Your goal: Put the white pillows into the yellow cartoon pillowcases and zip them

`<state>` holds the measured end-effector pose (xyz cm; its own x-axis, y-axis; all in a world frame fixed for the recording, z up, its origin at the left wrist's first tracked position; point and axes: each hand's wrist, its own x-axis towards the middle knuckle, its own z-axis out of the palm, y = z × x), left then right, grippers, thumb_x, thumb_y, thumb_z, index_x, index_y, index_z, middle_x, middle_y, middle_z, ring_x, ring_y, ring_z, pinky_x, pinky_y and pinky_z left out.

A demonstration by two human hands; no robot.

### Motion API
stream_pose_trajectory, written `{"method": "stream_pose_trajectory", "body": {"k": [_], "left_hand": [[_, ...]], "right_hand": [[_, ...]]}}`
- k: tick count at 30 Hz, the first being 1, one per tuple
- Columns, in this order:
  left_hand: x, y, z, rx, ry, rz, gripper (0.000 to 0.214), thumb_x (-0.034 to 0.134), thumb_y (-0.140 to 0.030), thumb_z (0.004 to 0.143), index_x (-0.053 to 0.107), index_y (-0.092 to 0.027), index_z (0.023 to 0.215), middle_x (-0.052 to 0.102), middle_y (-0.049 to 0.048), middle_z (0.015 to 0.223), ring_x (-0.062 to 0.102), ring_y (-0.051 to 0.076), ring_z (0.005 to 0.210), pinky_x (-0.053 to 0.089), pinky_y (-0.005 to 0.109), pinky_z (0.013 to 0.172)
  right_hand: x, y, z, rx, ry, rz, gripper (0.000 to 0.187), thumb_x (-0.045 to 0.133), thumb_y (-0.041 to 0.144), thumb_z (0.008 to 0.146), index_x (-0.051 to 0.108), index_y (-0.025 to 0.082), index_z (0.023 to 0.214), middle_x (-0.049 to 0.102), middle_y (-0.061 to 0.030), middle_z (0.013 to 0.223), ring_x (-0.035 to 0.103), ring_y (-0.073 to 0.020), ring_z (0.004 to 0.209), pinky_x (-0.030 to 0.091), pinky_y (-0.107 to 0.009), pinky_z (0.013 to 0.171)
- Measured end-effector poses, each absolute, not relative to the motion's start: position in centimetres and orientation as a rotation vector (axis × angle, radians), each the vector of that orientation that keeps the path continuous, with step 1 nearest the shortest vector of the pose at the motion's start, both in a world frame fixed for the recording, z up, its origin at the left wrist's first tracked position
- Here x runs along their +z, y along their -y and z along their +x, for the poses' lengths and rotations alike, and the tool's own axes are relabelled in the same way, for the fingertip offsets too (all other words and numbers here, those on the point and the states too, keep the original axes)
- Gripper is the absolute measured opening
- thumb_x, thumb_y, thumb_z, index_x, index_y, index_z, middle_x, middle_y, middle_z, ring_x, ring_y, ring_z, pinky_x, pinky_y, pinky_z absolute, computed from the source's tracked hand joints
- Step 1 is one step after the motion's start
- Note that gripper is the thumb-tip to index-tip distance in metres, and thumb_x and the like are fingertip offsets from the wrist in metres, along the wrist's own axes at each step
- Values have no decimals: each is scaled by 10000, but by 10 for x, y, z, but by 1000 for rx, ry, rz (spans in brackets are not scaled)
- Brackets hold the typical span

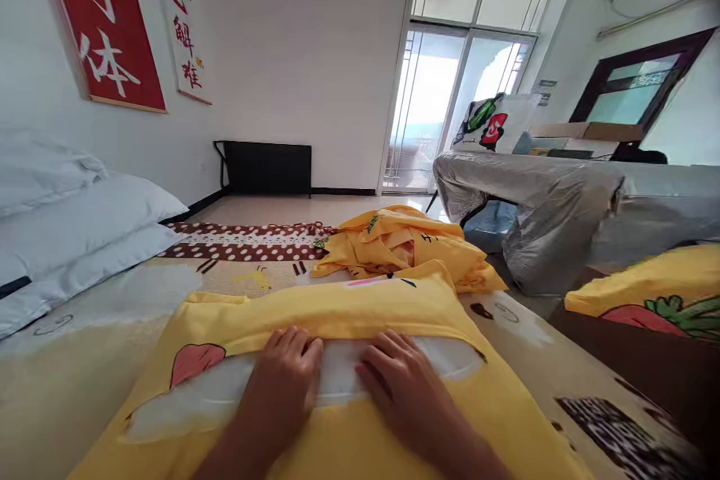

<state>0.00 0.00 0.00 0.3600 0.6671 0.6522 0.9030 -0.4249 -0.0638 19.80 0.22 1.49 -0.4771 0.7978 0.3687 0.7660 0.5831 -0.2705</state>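
A yellow pillowcase (337, 315) with a carrot print lies on the bed in front of me, a white pillow (191, 401) showing through its open slit. My left hand (284, 379) and my right hand (402, 382) rest side by side on the white pillow at the slit. The fingers of both lie flat and point away from me, tips at the edge of the yellow flap. Neither hand holds anything.
A crumpled yellow cloth (402, 244) lies beyond the pillow on the patterned bedsheet (67, 360). White pillows (73, 225) are stacked at the left. A silver-covered piece of furniture (562, 210) stands at the right, and another yellow pillow (646, 289) lies near it.
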Motion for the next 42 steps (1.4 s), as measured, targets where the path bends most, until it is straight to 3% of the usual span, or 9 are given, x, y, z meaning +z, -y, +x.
{"method": "stream_pose_trajectory", "body": {"k": [6, 9, 13, 17, 22, 25, 31, 39, 42], "left_hand": [[-5, 0, -5, -965, 1331, -2110, 235, 441, -103, 843, 664, -177, 854, 625, 117, 1197, 532, 266, 1088, 308, 412, 881], [-9, -2, -3, -976, 1358, -2191, 271, 399, -67, 854, 644, -175, 890, 591, 104, 1305, 512, 240, 1199, 266, 415, 914], [-5, -3, -2, -1070, 1246, -2216, 298, 374, -37, 878, 618, -159, 997, 683, 84, 1161, 569, 196, 1133, 267, 378, 915], [7, 6, -3, -1144, 1142, -2276, 276, 414, -70, 891, 594, -163, 1079, 680, 67, 1131, 564, 185, 1097, 282, 344, 938], [13, 23, -3, -1119, 1136, -2612, 63, 584, -269, 819, 580, -208, 837, 633, 14, 890, 546, 186, 834, 394, 303, 792], [13, 29, -2, -948, 1144, -2600, 94, 608, -157, 745, 530, -206, 760, 605, 8, 804, 528, 190, 754, 418, 305, 711], [13, 31, 3, -972, 910, -2478, 237, 428, 21, 784, 459, -187, 676, 542, 10, 679, 462, 149, 615, 351, 285, 583], [18, 31, 6, -1165, 883, -2326, 255, 385, -5, 861, 553, -172, 769, 575, 28, 747, 485, 148, 685, 372, 288, 637], [19, 31, 5, -1162, 935, -2351, 218, 421, -31, 883, 573, -172, 816, 611, 39, 831, 548, 160, 814, 423, 283, 727]], "right_hand": [[26, -9, 227, 270, 2452, -1225, 177, 527, 222, 909, 550, 190, 736, 610, -16, 843, 556, -163, 824, 427, -281, 735], [27, -12, 230, 264, 2424, -1261, 144, 544, 185, 888, 573, 192, 747, 606, -22, 848, 558, -166, 832, 434, -275, 726], [24, -15, 231, 210, 2389, -1224, 154, 522, 172, 900, 613, 197, 779, 609, -35, 856, 554, -174, 844, 442, -294, 747], [26, -10, 234, 142, 2338, -1133, 194, 446, 181, 942, 636, 221, 939, 623, -51, 962, 545, -181, 902, 438, -322, 807], [42, 9, 231, 409, 2497, -983, 174, 499, 202, 926, 624, 252, 1036, 632, -26, 1025, 546, -157, 970, 428, -288, 893], [50, 15, 226, 512, 2588, -1021, 191, 605, 215, 862, 646, 267, 1041, 632, -19, 1017, 547, -173, 980, 420, -302, 926], [51, 15, 220, 558, 2615, -1151, 186, 619, 214, 844, 647, 246, 1026, 634, -30, 987, 547, -190, 998, 391, -344, 984], [49, 15, 220, 545, 2585, -1165, 23, 604, 222, 855, 607, 206, 871, 611, -34, 970, 544, -186, 957, 423, -330, 918], [49, 14, 224, 507, 2557, -1181, 82, 587, 226, 867, 579, 194, 791, 587, -34, 987, 535, -177, 951, 428, -313, 896]]}}
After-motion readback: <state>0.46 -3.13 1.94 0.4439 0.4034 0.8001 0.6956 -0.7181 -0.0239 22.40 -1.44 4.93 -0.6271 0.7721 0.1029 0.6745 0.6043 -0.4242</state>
